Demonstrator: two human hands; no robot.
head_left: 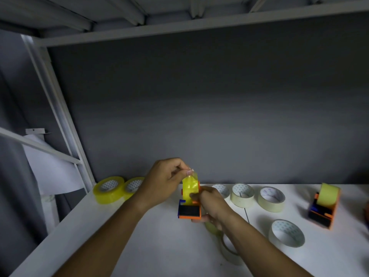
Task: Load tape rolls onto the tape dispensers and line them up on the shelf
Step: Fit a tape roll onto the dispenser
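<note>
materials: we see glossy yellow tape roll [190,189] seated in an orange plastic dispenser [189,210] with a black pad face and a blue tab; boxy body, round roll standing on edge.
left hand: left hand [163,182] pinches the loose tape end [192,172] between thumb and forefinger, pulled up above the roll; narrow pinch.
right hand: right hand [209,202] wraps the dispenser's right side, fingers curled round it, thumb on the roll.
spare rolls: we count two shiny yellow rolls [108,188] lying flat at back left, touching each other; three pale cream rolls [271,198] in a row at the back on the right; one whitish roll [286,232] nearer, tilted; another pale roll [229,250] partly hidden under the right forearm.
second dispenser: orange-black dispenser [323,208] with a pale yellow roll loaded, far right, well apart from the hands.
surface: smooth white shelf [139,246], matte.
room: dark grey back wall [199,106], white metal upright [58,108] on the left, shelf board overhead; dim light.
task thing location: held dispenser sits mid-shelf, its base looks to rest on the shelf, between the yellow rolls and the cream rolls.
</note>
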